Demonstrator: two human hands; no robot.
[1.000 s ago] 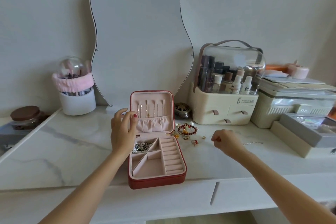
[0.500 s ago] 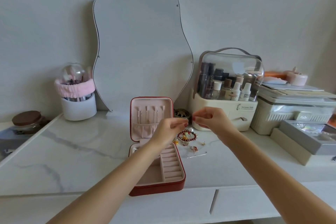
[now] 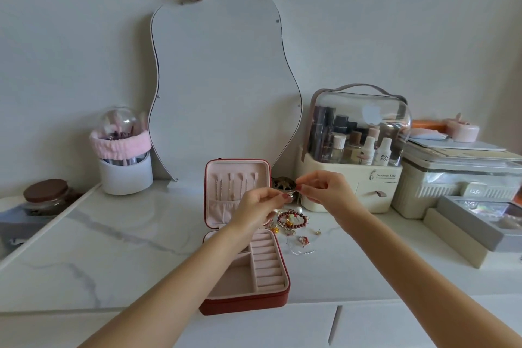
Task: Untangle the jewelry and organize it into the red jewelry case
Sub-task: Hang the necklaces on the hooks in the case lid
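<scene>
Both hands, the left hand (image 3: 262, 203) and right hand (image 3: 324, 192), pinch one tiny piece of jewelry (image 3: 293, 192) above the open red jewelry case (image 3: 245, 302). Its tray looks mostly bare; a bead bracelet (image 3: 292, 219) and small bits wait on the surface (image 3: 113, 248).

A wavy mirror (image 3: 223, 85) leans against the pale wall (image 3: 395, 22) on a white marble vanity top (image 3: 99, 248).

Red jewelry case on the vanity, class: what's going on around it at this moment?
A person holds both hands above the open red jewelry case, the left hand and right hand pinching a small piece of jewelry between their fingertips. A beaded bracelet and a few small pieces lie loose on the marble top, right of the case, not yet put away.
</scene>
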